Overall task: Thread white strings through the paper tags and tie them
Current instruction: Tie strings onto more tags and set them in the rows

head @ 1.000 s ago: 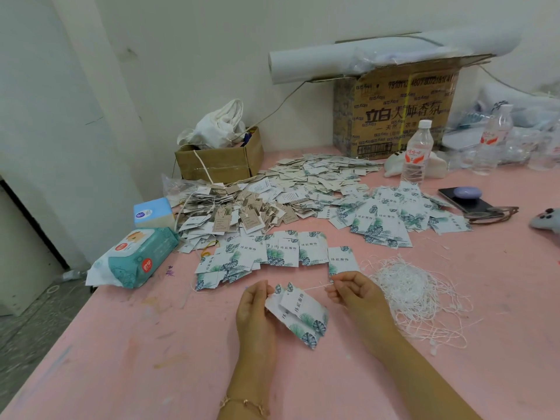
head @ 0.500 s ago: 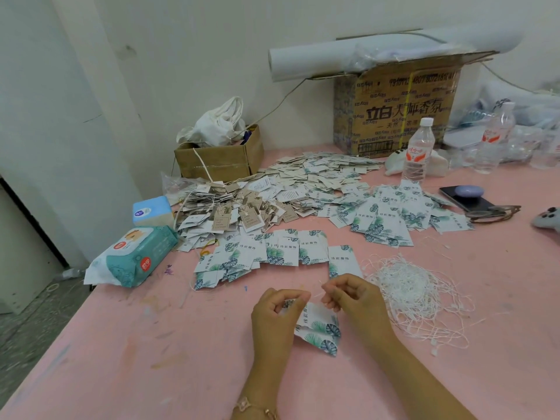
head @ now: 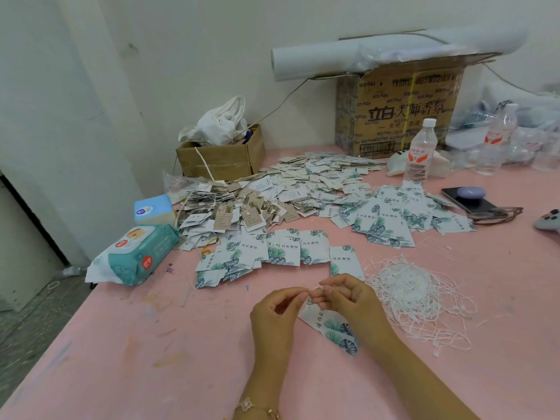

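Two grips meet fingertip to fingertip above the near middle of the counter (head: 121,359). The left grip (head: 274,313) pinches one end of a short white string (head: 315,287) between thumb and forefinger, with the remaining fingers loosely curled. The right grip (head: 348,298) pinches the same string from the other side, with its fingers curled inward. Only a small length of string is visible between the two pinches.

A small fanned bundle of leaf-printed paper tags (head: 330,325) sits directly beneath the right grip, its upper end hidden behind the fingers. Whether the bundle hangs from the string or rests on the counter cannot be determined. A gold bracelet (head: 257,409) is on the left wrist.

- Just to the right of the right grip: a loose tangle of white strings (head: 415,292) lying on the pink surface.
- Just beyond the grips: a row of overlapping tags (head: 281,253), printed side up.
- Further back, left of centre: a heap of strung tags (head: 242,207).
- Further back, right: a second spread of leaf-printed tags (head: 394,219).
- Left edge: a pack of wet wipes (head: 136,253), with a blue tissue box (head: 154,207) behind it.
- Against the wall: a small cardboard box (head: 221,162) containing a white bag (head: 221,122), and a large printed carton (head: 406,107) with a white roll (head: 394,53) lying across its top.
- In front of the carton: a water bottle (head: 419,153), upright.
- Right side: a phone (head: 469,204) and, beside it, a pair of glasses (head: 497,213).
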The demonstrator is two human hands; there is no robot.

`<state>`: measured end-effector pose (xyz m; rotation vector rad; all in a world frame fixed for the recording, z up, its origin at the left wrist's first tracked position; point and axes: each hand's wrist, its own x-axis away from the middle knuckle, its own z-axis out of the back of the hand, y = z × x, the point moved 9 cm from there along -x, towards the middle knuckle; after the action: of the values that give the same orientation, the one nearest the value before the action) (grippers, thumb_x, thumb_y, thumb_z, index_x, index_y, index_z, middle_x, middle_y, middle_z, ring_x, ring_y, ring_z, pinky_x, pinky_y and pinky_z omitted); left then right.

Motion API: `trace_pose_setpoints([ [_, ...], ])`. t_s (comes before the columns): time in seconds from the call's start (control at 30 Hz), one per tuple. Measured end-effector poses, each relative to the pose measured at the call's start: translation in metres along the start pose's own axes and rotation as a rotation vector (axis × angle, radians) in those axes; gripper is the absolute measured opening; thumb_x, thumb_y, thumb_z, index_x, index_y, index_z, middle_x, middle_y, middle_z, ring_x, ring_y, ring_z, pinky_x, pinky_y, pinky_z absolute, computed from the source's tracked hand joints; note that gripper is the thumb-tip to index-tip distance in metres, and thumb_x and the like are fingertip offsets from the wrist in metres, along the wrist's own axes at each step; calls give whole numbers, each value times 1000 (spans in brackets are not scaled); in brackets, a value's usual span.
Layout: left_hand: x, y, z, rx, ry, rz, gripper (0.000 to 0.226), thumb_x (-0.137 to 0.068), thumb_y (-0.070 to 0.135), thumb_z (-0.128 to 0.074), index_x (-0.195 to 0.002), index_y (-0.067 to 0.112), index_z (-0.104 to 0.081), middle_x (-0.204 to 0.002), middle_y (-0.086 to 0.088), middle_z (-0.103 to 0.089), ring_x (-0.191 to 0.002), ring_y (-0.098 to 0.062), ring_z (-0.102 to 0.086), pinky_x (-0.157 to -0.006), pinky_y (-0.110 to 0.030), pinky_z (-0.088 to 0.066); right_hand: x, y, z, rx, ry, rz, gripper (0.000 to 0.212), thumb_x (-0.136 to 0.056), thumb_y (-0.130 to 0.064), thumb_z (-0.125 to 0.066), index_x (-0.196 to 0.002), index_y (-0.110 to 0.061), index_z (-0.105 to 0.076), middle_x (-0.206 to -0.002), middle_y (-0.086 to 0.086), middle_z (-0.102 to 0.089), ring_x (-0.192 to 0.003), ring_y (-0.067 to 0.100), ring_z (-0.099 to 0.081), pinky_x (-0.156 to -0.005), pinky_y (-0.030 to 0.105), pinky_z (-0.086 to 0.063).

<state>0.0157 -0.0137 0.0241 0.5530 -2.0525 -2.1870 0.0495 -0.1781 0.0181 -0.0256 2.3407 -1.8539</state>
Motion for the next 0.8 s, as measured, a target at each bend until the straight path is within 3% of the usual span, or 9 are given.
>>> trace_pose_setpoints([
  [0.23,1,0,-4,-35,-21,-6,22,-80,4,-75,-83,26,-78,-83,10,-76,-80,-5,-70,-71,-15,-53,0,-2,6,256,50,52,5,-80,-8,-73,-77,-11,-71,-72,6,-73,-64,15,-67,-62,22,-55],
  [0.37,2,1,-10,-37,-71,-12,18,-80,6,-76,-83,23,-80,-81,7,-76,-78,-7,-71,-68,-14,-52,1,-6,6,277,65,81,7,-77,-13,-77,-73,-18,-73,-71,8,-71,-64,16,-64,-64,26,-54],
  [0.47,3,2,-13,-53,-102,-27,17,-81,5,-75,-82,21,-80,-81,6,-76,-79,-7,-70,-68,-13,-50,3,-7,5,314,60,105,7,-77,-13,-77,-74,-17,-72,-70,4,-71,-64,12,-64,-61,20,-52],
  [0.8,3,2,-15,-81,-127,-44,22,-82,4,-73,-79,25,-80,-81,7,-75,-79,-9,-70,-70,-17,-53,5,-9,3,371,63,146,10,-80,-8,-75,-74,-16,-71,-70,2,-71,-66,16,-66,-62,23,-53],
])
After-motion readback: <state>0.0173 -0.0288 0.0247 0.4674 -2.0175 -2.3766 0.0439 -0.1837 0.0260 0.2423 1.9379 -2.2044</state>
